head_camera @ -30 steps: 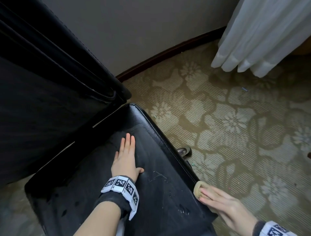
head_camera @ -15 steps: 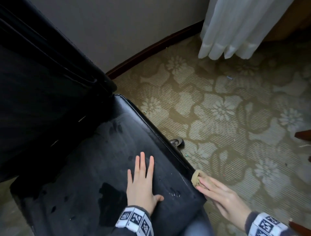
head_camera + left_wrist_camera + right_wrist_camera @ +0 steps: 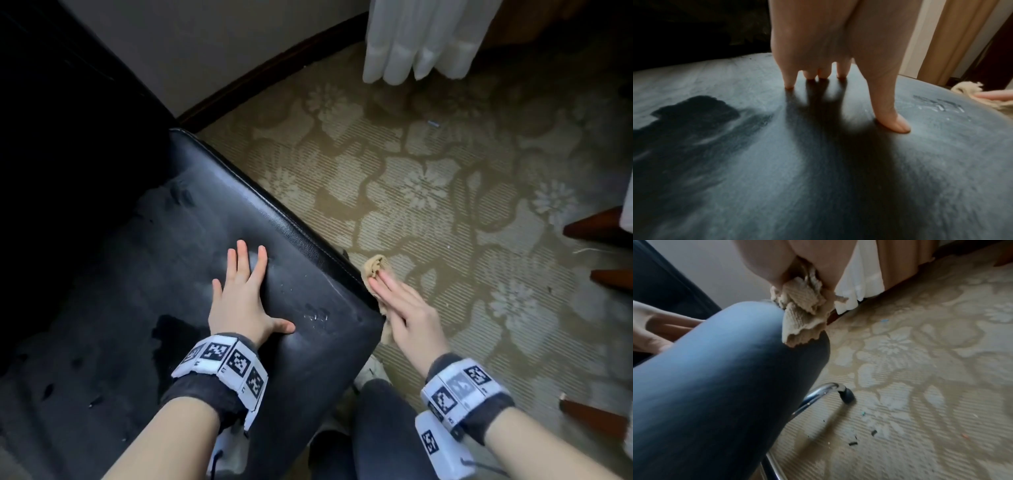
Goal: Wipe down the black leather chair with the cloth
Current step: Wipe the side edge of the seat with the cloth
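The black leather chair seat [image 3: 205,222] fills the left of the head view, dusty with smeared patches. My left hand [image 3: 251,291] lies flat on it near the front right corner, fingers straight and spread, as the left wrist view shows [image 3: 838,73]. My right hand [image 3: 394,298] holds a tan cloth [image 3: 373,265] against the seat's right side edge, fingers straight over it. In the right wrist view the cloth [image 3: 799,313] bunches out between thumb and fingers against the seat edge [image 3: 725,361].
Patterned beige carpet [image 3: 445,171] lies to the right of the chair, with small debris under the seat. A chrome chair leg [image 3: 818,392] curves below the seat. White curtain [image 3: 411,41] hangs at the back. Wooden furniture legs [image 3: 596,229] stand at the far right. My knee [image 3: 383,428] is by the corner.
My left hand has slid from mid-seat toward the front right corner. The right hand and cloth stay on the seat's side edge, and the view has swung nearer.
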